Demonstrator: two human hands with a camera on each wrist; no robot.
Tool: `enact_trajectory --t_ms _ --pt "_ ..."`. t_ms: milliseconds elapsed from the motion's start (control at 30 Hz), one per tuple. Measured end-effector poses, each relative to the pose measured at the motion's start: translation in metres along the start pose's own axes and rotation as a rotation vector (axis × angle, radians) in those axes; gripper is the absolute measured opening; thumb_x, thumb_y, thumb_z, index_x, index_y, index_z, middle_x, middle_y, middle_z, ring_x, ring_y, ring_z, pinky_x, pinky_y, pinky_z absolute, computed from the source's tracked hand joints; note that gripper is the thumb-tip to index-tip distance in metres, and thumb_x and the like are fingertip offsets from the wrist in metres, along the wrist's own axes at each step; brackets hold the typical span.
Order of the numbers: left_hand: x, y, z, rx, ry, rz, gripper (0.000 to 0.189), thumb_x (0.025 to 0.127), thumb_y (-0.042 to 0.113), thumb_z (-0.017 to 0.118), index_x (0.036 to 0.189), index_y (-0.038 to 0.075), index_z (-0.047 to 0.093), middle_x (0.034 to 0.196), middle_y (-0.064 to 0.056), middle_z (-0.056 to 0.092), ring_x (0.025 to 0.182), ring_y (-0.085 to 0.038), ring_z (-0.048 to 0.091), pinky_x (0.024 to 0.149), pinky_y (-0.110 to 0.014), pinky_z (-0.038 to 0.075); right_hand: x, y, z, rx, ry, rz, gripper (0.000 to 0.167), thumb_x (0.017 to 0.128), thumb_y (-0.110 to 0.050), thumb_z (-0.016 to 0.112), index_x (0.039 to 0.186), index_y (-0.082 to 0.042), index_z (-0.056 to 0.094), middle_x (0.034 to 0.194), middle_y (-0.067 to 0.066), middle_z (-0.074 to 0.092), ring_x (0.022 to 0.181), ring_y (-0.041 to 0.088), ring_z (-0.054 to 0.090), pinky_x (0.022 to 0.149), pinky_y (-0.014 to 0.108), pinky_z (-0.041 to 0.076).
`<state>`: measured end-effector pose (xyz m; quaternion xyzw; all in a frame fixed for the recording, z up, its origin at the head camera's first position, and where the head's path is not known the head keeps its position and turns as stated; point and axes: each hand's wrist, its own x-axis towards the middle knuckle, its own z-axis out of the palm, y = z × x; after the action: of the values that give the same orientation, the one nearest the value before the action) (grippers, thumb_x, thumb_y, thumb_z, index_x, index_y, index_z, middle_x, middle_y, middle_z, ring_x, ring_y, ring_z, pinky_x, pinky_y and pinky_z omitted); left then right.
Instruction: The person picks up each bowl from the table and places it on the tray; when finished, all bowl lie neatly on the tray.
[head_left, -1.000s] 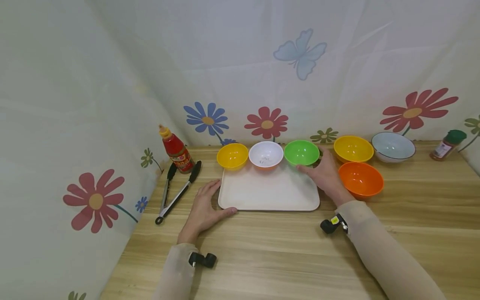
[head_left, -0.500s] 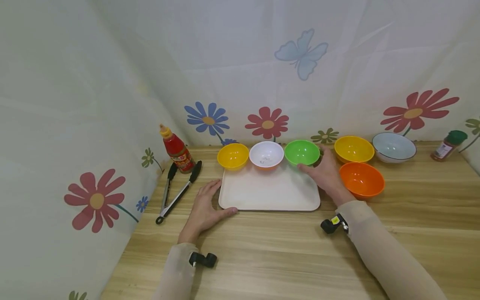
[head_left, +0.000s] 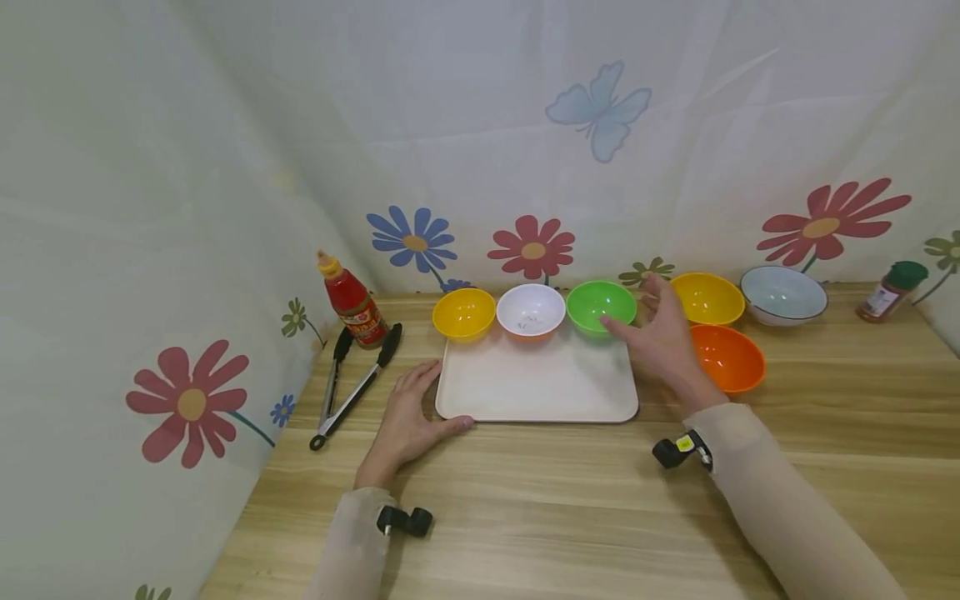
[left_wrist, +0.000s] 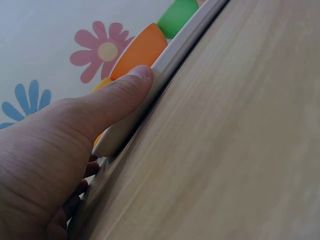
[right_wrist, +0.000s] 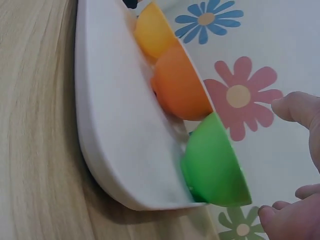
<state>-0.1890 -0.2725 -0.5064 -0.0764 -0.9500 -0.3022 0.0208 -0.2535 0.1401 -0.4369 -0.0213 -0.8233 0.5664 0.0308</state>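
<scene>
A white rectangular tray (head_left: 536, 383) lies on the table, with a yellow bowl (head_left: 464, 315), a white bowl with an orange outside (head_left: 531, 312) and a green bowl (head_left: 602, 308) in a row along its back edge. My left hand (head_left: 408, 421) holds the tray's front left corner, thumb along the front rim and fingers at the left side. Beside the green bowl is my right hand (head_left: 663, 333), thumb and fingers spread. In the right wrist view, a gap separates those fingers from the green bowl (right_wrist: 215, 165).
Right of the tray stand another yellow bowl (head_left: 708, 300), a pale blue bowl (head_left: 784, 297) and an orange bowl (head_left: 731, 360). A green-capped jar (head_left: 892, 292) is at far right. Tongs (head_left: 352, 400) and a red sauce bottle (head_left: 352, 304) are at left. Patterned cloth hangs behind.
My right hand has let go of the green bowl and lifted slightly away to the right. The left hand, tray and bowls have kept their places.
</scene>
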Motion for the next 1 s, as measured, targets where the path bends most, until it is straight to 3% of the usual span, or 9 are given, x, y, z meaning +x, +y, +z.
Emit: enact_trajectory --t_ms 367,733,867,1000 --pt "0.001 0.001 0.0 0.001 0.003 0.009 0.12 0.08 0.071 0.093 0.173 0.013 0.042 0.178 -0.011 0.038 0.165 -0.04 0.03 0.134 -0.068 0.026 -0.025 -0.004 -0.049 0.025 0.068 -0.101 0.116 0.098 -0.043 0.088 0.18 -0.015 0.01 0.183 0.013 0.027 0.166 0.038 0.033 0.135 0.06 0.03" --pt "-0.002 0.0 -0.001 0.002 0.0 -0.003 0.121 0.08 0.071 0.093 0.173 0.012 0.042 0.178 -0.013 0.039 0.165 -0.04 0.03 0.134 -0.069 0.025 -0.042 0.008 -0.087 0.021 0.135 -0.108 0.107 0.104 -0.038 0.082 0.18 -0.025 0.009 0.184 0.01 0.024 0.168 0.035 0.029 0.137 0.057 0.028" --pt "-0.002 0.001 -0.001 0.007 -0.003 -0.002 0.121 0.08 0.071 0.093 0.172 0.012 0.042 0.177 -0.012 0.039 0.165 -0.04 0.03 0.134 -0.068 0.026 -0.047 0.02 -0.101 0.019 0.142 -0.107 0.104 0.105 -0.038 0.08 0.18 -0.03 0.008 0.184 0.011 0.025 0.168 0.034 0.03 0.136 0.039 0.032" --pt "-0.001 0.002 -0.001 0.009 -0.004 0.001 0.121 0.08 0.071 0.093 0.172 0.012 0.042 0.177 -0.012 0.039 0.165 -0.04 0.03 0.135 -0.068 0.025 -0.052 0.032 -0.114 0.055 0.161 -0.124 0.099 0.106 -0.031 0.079 0.179 -0.034 0.012 0.18 0.009 0.03 0.164 0.03 0.037 0.122 0.016 0.041"
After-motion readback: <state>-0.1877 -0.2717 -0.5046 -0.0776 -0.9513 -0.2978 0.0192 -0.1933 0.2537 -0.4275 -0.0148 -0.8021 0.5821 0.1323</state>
